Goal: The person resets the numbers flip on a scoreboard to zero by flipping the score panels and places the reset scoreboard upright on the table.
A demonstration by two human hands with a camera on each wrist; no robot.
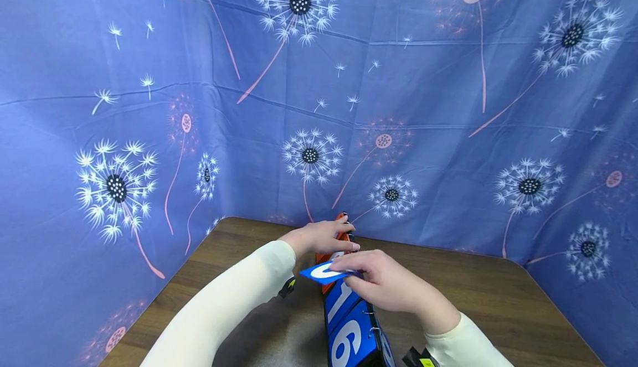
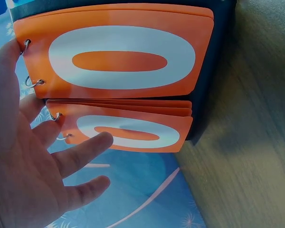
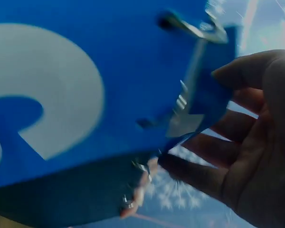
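Note:
A tabletop flip scoreboard with orange and blue number cards on metal rings stands in front of me. My right hand (image 1: pixel 384 281) pinches a blue number card (image 1: pixel 315 272) lifted over the top edge. Blue cards showing 1 (image 1: pixel 335 313) and 6 (image 1: pixel 346 342) hang on the near side. At the far, orange end is my left hand (image 1: pixel 324 237), fingers spread along the ringed edge. The left wrist view has two orange cards reading 0 (image 2: pixel 121 61), with one fingertip over the lower orange card (image 2: pixel 173 142). Blur softens the blue card (image 3: pixel 133 61) in the right wrist view.
The scoreboard stands on a brown wooden table (image 1: pixel 448 278). Behind and left of it hangs a blue curtain (image 1: pixel 428 90) with a dandelion print. The sleeves of both arms are off-white, with small black devices at the wrists.

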